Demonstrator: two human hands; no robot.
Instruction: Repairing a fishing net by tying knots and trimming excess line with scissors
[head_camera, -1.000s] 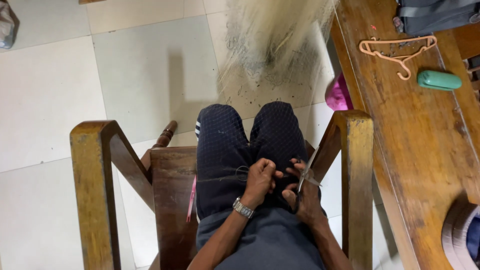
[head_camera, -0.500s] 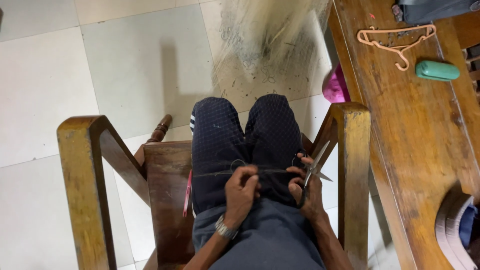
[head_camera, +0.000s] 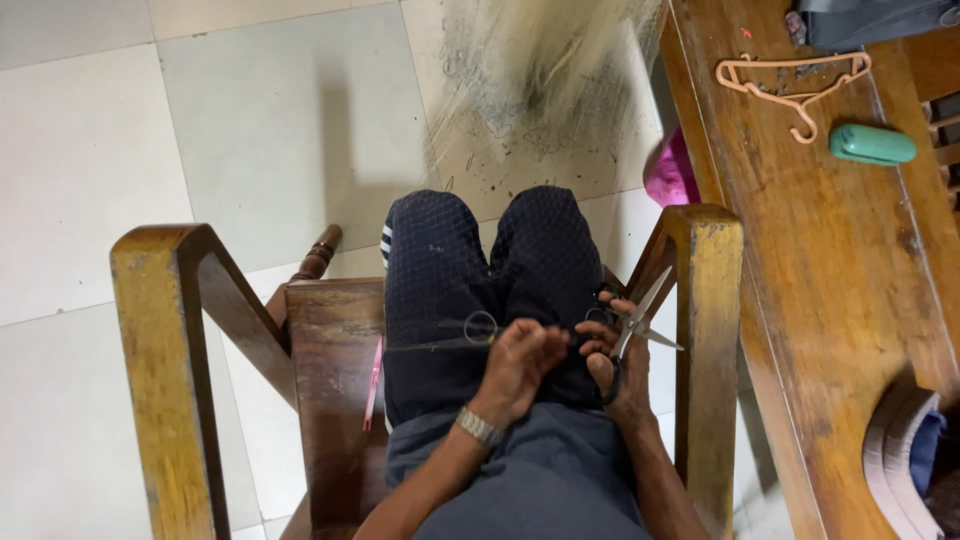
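Seated on a wooden chair (head_camera: 170, 330), the left hand (head_camera: 520, 358) pinches fine netting (head_camera: 470, 270). Beside it, the right hand (head_camera: 615, 365) grips open scissors (head_camera: 640, 320).

You get soft, even daylight; the pale floor (head_camera: 200, 150) is bright without glare. A faint shadow falls ahead of your knees. The netting (head_camera: 545, 70) at the top edge is smeared by blur.
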